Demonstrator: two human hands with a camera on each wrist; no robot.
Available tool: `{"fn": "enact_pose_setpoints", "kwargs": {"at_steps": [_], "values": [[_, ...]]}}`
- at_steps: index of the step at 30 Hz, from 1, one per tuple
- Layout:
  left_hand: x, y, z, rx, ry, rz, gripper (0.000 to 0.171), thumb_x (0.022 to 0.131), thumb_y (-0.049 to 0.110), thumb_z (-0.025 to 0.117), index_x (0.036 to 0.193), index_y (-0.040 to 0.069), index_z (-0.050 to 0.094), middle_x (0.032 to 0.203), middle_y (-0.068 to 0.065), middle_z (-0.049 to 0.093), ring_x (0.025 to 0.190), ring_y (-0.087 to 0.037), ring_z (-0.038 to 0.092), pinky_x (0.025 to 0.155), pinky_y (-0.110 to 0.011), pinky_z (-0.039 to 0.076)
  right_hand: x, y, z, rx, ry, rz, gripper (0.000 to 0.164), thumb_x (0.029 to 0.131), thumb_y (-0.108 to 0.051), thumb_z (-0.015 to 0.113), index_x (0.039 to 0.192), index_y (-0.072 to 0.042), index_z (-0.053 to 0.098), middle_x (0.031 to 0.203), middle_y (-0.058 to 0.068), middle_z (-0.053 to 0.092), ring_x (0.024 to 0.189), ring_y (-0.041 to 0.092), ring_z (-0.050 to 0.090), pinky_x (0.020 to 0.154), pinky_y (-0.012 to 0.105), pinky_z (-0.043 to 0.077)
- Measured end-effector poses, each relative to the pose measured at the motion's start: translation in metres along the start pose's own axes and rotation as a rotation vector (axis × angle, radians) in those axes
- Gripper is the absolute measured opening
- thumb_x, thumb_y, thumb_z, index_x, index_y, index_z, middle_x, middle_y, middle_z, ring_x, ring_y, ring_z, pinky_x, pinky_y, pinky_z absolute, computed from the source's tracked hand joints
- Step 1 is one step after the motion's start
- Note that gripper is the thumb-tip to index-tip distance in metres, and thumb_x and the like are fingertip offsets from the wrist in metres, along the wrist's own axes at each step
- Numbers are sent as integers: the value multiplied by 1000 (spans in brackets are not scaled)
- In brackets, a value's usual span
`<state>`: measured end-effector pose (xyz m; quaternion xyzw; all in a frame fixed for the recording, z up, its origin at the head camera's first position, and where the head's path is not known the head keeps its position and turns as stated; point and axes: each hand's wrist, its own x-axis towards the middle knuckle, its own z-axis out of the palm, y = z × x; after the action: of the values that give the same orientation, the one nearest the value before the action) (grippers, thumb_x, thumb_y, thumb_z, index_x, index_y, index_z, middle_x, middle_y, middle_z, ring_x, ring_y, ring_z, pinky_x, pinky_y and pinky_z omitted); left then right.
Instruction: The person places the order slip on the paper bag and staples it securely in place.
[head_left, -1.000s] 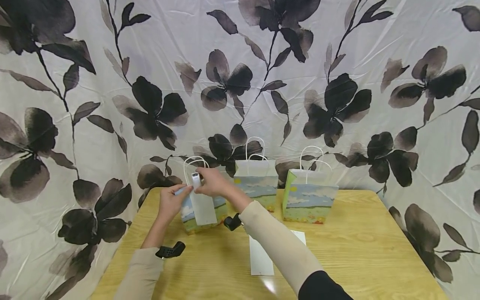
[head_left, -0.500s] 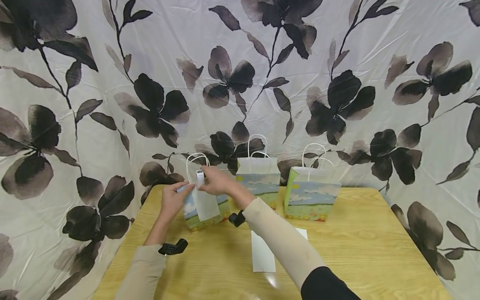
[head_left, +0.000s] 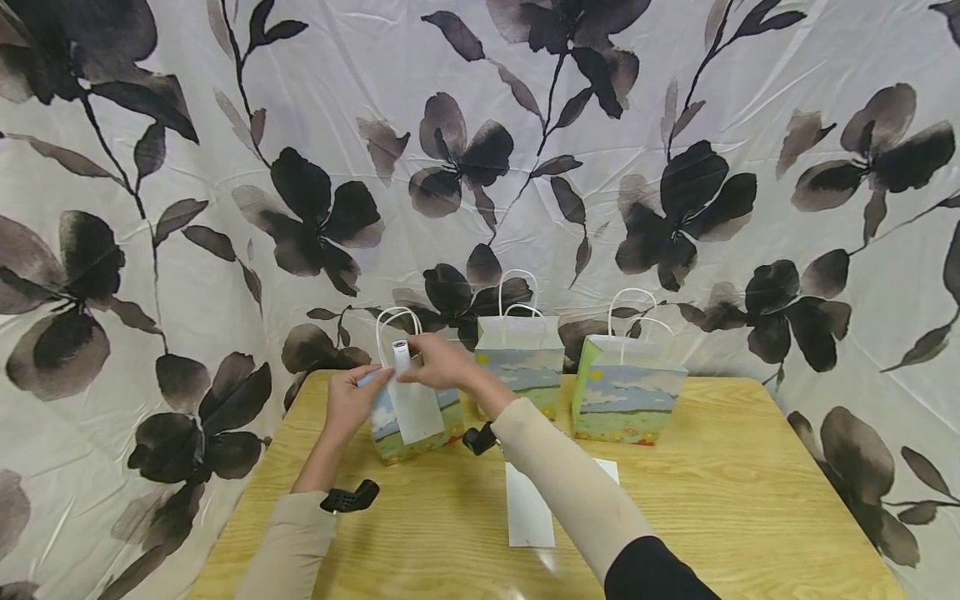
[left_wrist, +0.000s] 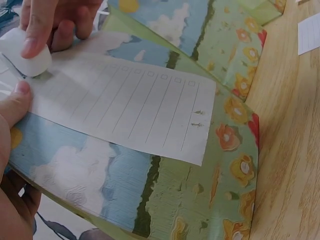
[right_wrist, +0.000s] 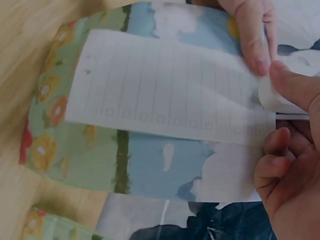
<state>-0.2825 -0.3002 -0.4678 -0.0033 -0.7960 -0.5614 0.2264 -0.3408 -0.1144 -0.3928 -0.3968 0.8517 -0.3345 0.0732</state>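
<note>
Notepaper [left_wrist: 135,107], thin, oblong and ruled with fine lines and small checkboxes, is laid lengthwise down the front of the far-left paper bag [left_wrist: 165,187], its upper end at the bag's top edge. The boxy bag is printed with brushy blue sky, puffy clouds and orange flowers. By the left hand [head_left: 352,396], that edge and the notepaper are pinched together. By the right hand [head_left: 441,364], a smooth, rounded white stapler [head_left: 402,357] is pinched there. On the wood-grained table [head_left: 750,500], two matching bags [head_left: 630,396] are stood farther right.
</note>
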Motion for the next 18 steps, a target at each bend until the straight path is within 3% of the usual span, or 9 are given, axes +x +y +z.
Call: {"fn": "enact_pose_setpoints", "kwargs": {"at_steps": [9,18], "values": [[-1,2,0,9,13,14,33,85,30,77,97,-1,76,90,-16,71,61,-9,58,53,-21,46,0,-1,-2,-179,-40,-47,34,92,-28,70,117,-9,57,105,0,63,94,12,59,79,26,47],[-3,3,2,3,2,31,32,87,29,76,98,0,77,84,-17,71,53,-10,53,49,-23,43,1,-2,0,-223,-42,-19,37,92,-29,70,118,-8,56,104,1,62,95,14,59,78,27,47]]}}
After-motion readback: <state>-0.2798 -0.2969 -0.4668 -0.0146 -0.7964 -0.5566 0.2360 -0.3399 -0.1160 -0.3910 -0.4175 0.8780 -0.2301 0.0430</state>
